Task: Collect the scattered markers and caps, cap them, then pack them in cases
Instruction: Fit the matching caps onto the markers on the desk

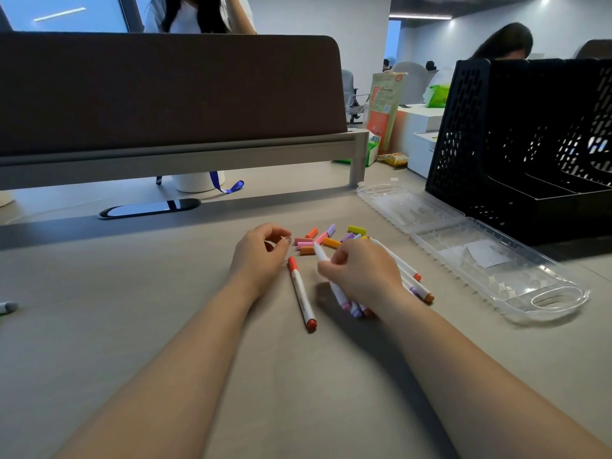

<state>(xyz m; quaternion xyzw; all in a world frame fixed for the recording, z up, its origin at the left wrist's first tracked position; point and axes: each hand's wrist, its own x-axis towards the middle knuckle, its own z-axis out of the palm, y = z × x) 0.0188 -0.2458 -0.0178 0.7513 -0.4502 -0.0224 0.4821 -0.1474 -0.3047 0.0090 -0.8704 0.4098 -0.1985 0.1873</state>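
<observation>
A red capped marker (pixel 300 291) lies on the desk between my hands. My right hand (pixel 362 273) grips an uncapped white marker (pixel 322 253), its tip pointing up and left toward the caps. Several more markers (pixel 412 280) lie under and right of that hand. Just beyond my hands sits a pile of loose caps (pixel 318 239) in orange, pink, purple and yellow. My left hand (pixel 261 253) hovers left of the pile with fingers curled; I see nothing in it. A clear plastic case (pixel 490 256) lies open at the right.
A black mesh file organiser (pixel 516 144) stands behind the case. A brown desk divider (pixel 165 91) runs along the back, with a cable slot (pixel 149 208) below it. Another marker (pixel 6 308) pokes in at the left edge. People sit beyond the divider.
</observation>
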